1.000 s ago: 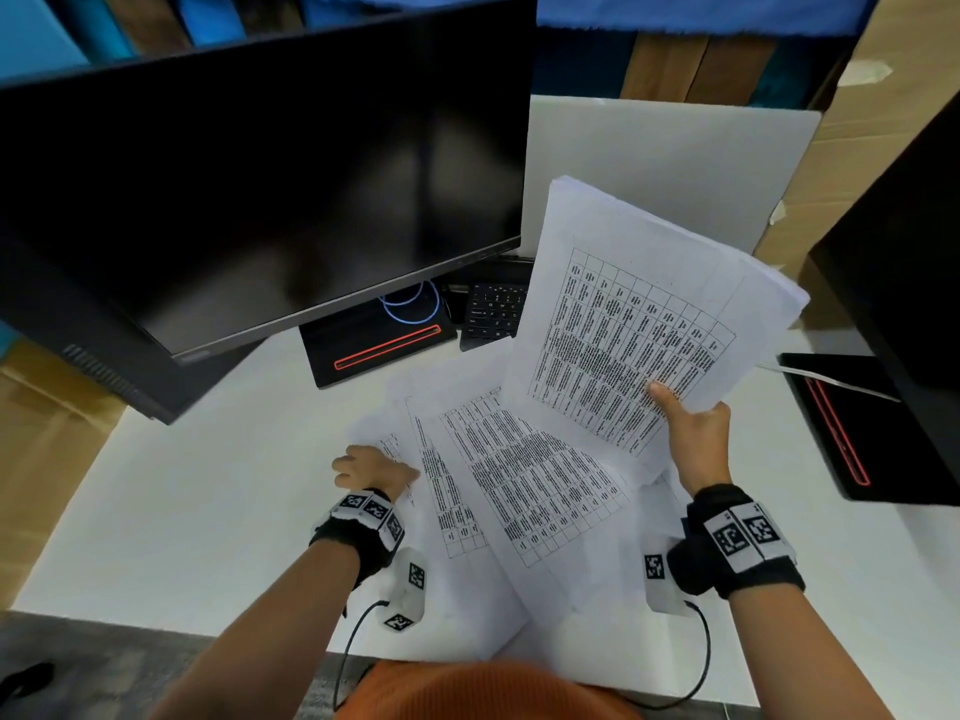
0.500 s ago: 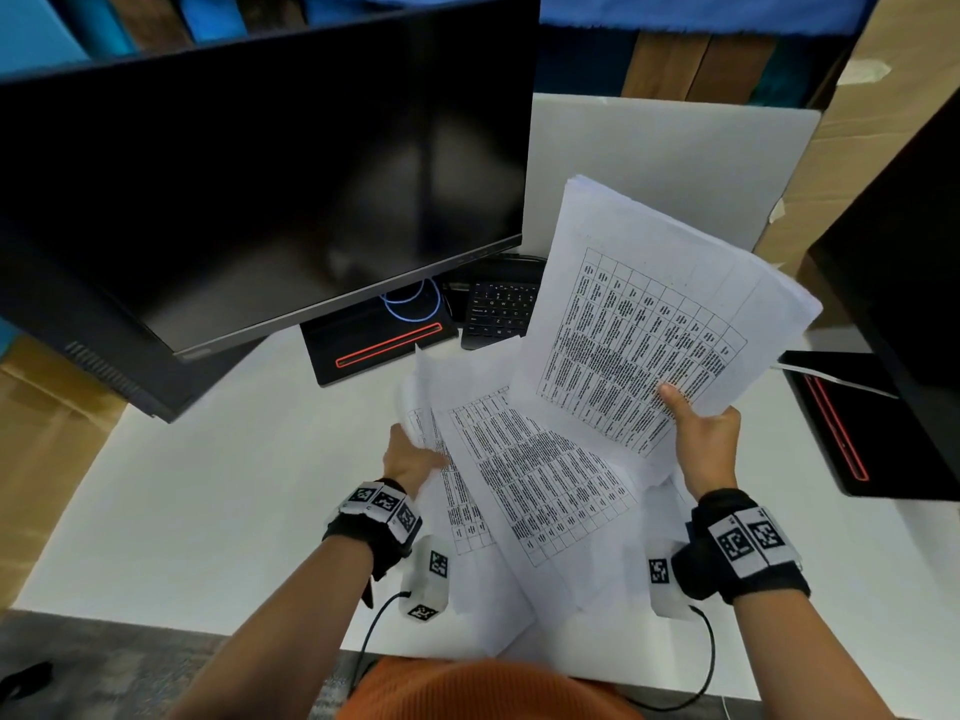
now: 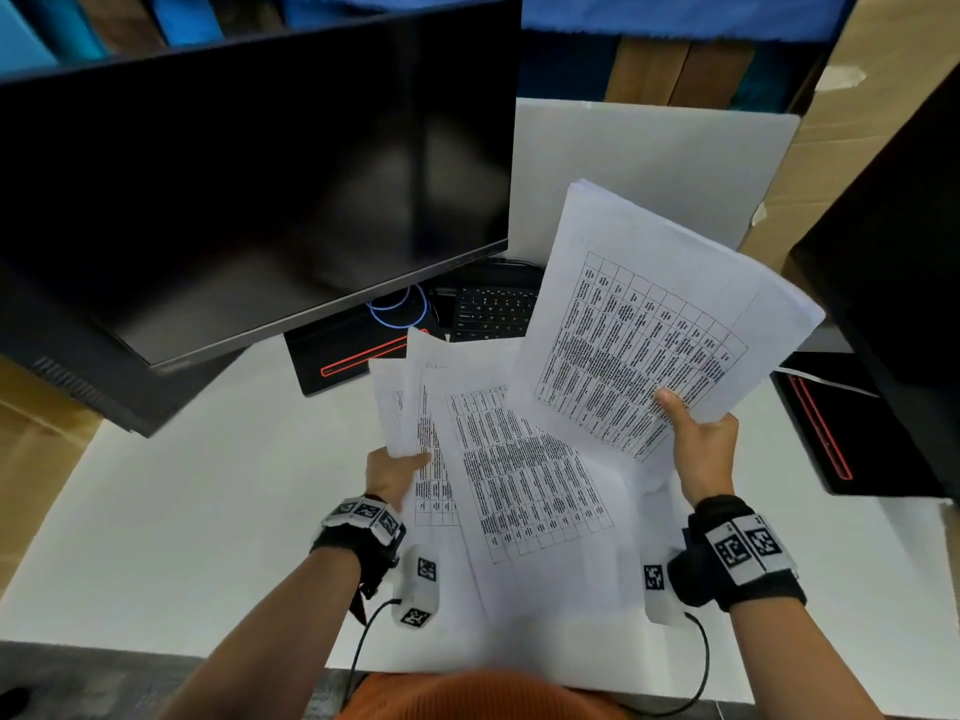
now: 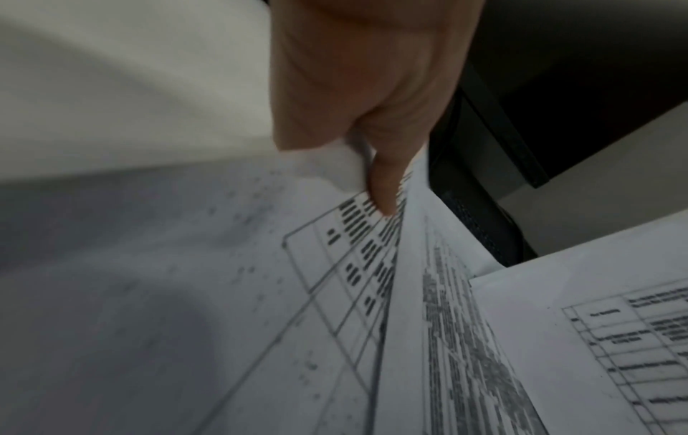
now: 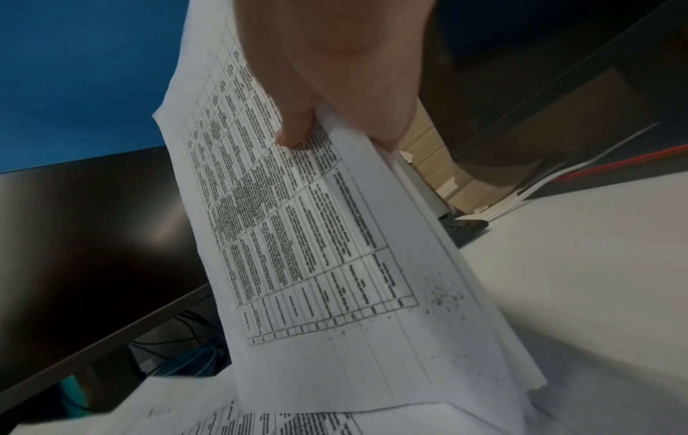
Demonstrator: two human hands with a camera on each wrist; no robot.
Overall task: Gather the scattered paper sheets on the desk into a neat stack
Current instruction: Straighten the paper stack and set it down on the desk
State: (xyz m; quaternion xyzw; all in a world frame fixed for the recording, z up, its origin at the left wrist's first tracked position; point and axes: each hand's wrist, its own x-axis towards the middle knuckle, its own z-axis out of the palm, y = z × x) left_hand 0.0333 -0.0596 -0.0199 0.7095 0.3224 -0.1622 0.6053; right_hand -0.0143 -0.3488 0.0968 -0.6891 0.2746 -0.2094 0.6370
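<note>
Between the hands, loose sheets (image 3: 519, 475) overlap; the left hand (image 3: 392, 472) pinches one to lift, while the right hand (image 3: 701, 449) clamps the stack (image 3: 660, 324) clear, ready to receive it.

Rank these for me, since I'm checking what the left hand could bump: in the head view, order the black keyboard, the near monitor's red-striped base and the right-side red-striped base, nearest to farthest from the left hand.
1. near monitor's base, ahead of the left hand, slightly left.
2. keyboard, farther back, to the right.
3. right-side base, beyond the right hand.
</note>
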